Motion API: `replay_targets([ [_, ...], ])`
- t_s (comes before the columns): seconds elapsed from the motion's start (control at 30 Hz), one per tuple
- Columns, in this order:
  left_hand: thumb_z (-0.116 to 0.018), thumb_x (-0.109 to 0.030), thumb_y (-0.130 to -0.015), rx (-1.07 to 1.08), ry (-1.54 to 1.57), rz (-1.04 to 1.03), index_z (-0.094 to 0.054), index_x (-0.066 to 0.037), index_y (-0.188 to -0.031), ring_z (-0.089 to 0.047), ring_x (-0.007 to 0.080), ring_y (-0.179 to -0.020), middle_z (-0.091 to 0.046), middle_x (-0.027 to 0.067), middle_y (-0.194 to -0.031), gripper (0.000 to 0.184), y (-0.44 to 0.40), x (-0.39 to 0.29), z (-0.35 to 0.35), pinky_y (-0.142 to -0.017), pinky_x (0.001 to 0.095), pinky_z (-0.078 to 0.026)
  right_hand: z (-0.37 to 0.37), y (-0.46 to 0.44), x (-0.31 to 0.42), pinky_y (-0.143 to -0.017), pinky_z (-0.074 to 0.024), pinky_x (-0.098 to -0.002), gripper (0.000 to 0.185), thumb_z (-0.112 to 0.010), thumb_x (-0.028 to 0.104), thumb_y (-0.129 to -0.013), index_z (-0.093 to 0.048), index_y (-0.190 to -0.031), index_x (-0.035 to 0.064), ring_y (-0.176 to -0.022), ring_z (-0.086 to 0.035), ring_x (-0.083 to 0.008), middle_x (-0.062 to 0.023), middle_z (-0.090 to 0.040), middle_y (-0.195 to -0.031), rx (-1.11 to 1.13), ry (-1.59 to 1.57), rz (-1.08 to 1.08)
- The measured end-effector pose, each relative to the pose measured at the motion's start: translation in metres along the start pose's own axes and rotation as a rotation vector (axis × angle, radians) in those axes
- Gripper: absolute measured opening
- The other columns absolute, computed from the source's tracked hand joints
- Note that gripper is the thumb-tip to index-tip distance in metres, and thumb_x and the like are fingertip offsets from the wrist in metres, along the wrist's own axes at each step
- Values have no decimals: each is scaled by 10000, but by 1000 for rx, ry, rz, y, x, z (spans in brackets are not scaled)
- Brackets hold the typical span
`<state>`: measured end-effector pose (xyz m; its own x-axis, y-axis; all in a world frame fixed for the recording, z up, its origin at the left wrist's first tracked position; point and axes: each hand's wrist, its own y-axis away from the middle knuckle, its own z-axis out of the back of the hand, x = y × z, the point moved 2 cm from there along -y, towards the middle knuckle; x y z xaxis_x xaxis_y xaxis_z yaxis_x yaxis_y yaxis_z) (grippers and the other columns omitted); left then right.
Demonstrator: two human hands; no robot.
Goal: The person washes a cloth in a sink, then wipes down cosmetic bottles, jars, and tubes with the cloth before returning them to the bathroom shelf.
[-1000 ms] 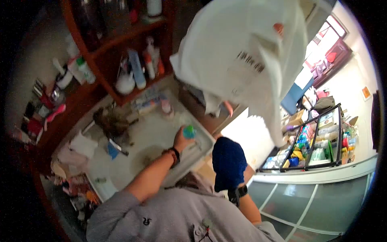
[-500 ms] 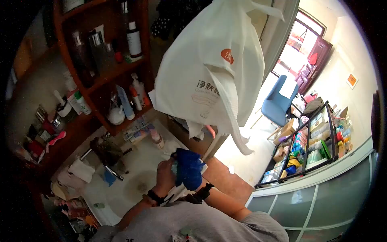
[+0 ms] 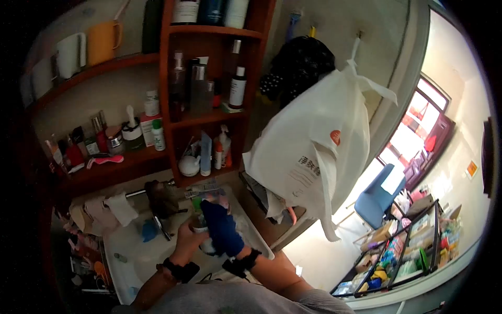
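Left hand [image 3: 187,244]: your fingers curl round a small container [image 3: 200,226]
Right hand [image 3: 228,236]: inside a blue mitt [image 3: 216,219], beside it; you can't tell its grip
Sink [image 3: 130,266]: beneath both your hands

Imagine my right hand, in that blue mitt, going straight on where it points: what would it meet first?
Probably the printed packets at the back of the sink, beyond the tip of the blue mitt, though depth is hard to judge.
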<state>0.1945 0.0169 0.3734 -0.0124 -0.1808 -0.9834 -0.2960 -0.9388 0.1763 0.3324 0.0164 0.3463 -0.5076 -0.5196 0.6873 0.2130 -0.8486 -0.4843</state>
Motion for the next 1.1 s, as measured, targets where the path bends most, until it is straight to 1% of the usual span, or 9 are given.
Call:
replay_targets([
  [0.2, -749, -68, -697, -89, -173, -405, -539, 9, -1174, -578, 160, -935, -617, 84, -1076, 527, -3, -11, 17, -847, 322, -468, -22, 8, 17, -1110, -239, -415, 930, -779, 254, -678, -283, -1405, -44, -1316, -339, -369, -238, -362, -1402, -106, 8, -91],
  [0.23, -817, -158, -638, -35, -202, -525, -541, -1, -1184, -587, 196, -930, -617, 106, -1072, 632, 0, -13, 22, -860, 354, -469, 4, 0, 38, -1109, -186, -409, 997, -809, 384, -656, -287, -1409, -9, -1289, -343, -364, -185, -364, -1393, -192, 63, 161],
  [0.37, -863, -450, -530, -84, -680, -980, -616, -29, -1083, -606, 288, -954, -634, 128, -995, 738, 12, -45, 26, -871, 440, -448, 37, -24, 37, -1136, -136, -464, 1006, -779, 474, -669, -277, -1425, 42, -1352, -265, -375, -185, -343, -1424, 135, -127, 251],
  [0.47, -859, -457, -526, 85, -787, -1144, -636, -43, -1036, -609, 277, -925, -646, 108, -959, 693, 17, -71, 23, -888, 430, -423, 32, -17, 28, -1124, -205, -445, 918, -759, 433, -723, -299, -1413, 39, -1334, -317, -341, -185, -362, -1413, 170, -247, 388],
  [0.57, -874, -419, -519, 158, -632, -1058, -631, -67, -1055, -606, 281, -952, -645, 110, -996, 686, 8, -66, 26, -901, 426, -406, 18, -10, 33, -1090, -301, -408, 829, -752, 345, -763, -320, -1398, 33, -1292, -394, -296, -173, -392, -1398, 397, -400, -86],
  [0.67, -881, -345, -562, 246, -398, -798, -544, -66, -1190, -550, 261, -1080, -585, 106, -1161, 766, -4, -58, 28, -936, 421, -412, 22, -11, 46, -1060, -353, -374, 697, -706, 220, -825, -336, -1383, 27, -1252, -445, -255, -153, -422, -1379, 216, -494, -153],
  [0.77, -867, -233, -619, 220, -11, -553, -414, -54, -1295, -514, 227, -1097, -548, 83, -1173, 833, -20, -28, 24, -976, 400, -412, 21, -14, 44, -1009, -392, -372, 558, -648, 149, -866, -373, -1334, 19, -1190, -482, -240, -130, -484, -1285, -15, -271, -27],
  [0.87, -847, -203, -653, -18, 12, -734, -409, -43, -1279, -529, 218, -1063, -549, 81, -1120, 781, 0, -41, -3, -950, 386, -424, 2, -6, 19, -972, -406, -376, 642, -723, 228, -787, -401, -1300, 15, -1145, -502, -269, -138, -516, -1218, -151, -236, 14],
  [1.1, -825, -228, -675, 133, -35, -566, -479, -62, -1198, -563, 207, -1020, -568, 75, -1085, 648, -19, -57, 12, -883, 369, -470, 41, -11, 61, -989, -397, -392, 651, -712, 268, -784, -406, -1323, 67, -1164, -492, -277, -145, -515, -1245, 148, -207, -12],
])
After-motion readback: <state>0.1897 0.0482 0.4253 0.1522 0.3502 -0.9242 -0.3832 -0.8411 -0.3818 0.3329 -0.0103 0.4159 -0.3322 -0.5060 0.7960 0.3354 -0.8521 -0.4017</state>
